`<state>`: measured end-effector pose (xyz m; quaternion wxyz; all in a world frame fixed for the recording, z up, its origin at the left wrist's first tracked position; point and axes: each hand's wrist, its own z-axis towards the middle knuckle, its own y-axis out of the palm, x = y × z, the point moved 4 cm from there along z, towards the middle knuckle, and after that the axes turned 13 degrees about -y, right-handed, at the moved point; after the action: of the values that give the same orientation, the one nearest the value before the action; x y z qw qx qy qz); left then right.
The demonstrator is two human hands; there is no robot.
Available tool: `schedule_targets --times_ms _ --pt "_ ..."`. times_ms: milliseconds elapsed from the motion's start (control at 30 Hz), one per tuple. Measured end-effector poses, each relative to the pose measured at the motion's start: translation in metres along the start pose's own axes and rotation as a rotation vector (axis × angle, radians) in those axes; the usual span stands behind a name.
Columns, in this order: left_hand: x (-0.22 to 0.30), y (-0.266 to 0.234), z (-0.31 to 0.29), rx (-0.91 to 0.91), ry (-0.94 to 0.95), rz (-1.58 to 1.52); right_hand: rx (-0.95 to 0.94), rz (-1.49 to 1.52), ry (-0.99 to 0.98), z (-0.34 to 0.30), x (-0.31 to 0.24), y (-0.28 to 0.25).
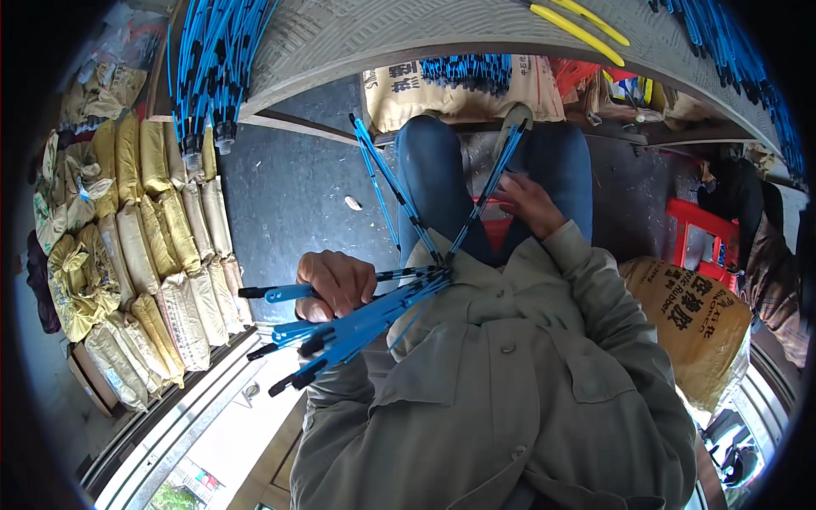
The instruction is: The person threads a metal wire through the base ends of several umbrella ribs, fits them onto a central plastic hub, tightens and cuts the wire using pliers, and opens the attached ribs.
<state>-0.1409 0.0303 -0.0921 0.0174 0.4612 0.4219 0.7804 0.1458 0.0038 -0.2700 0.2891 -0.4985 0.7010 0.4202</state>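
Observation:
A bundle of thin blue strips with black sections (374,319), perhaps cables or straps, lies across the front of my jacket. My left hand (336,285) is closed around part of this bundle, its fingers curled. Several strands fan out from the bundle toward my knees; one blue-and-black strand (486,200) reaches up to my right shoe. My right hand (529,204) is beside that strand with its fingers stretched toward it, close to or touching it. Its fingertips are slightly blurred, and no firm grip shows.
A patterned worktop (357,42) runs across the far side, bearing blue strand bundles (217,68) and yellow-handled pliers (578,32). Stacked yellowish sacks (144,238) stand at left. At right are a red plastic chair (701,229) and a brown paper sack (693,331). Another sack (391,98) lies under the worktop.

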Motion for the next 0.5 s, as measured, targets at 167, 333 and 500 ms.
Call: schedule_targets --times_ms 167,333,500 --pt "0.000 0.017 0.015 -0.209 -0.086 0.133 -0.176 0.393 -0.152 0.003 -0.035 0.026" --pt "-0.001 0.042 0.035 -0.052 -0.232 0.191 -0.412 0.040 -0.592 -0.047 -0.098 0.070" --pt "-0.001 0.051 0.043 0.038 -0.338 0.344 -0.743 -0.164 -0.832 -0.074 -0.123 0.125"
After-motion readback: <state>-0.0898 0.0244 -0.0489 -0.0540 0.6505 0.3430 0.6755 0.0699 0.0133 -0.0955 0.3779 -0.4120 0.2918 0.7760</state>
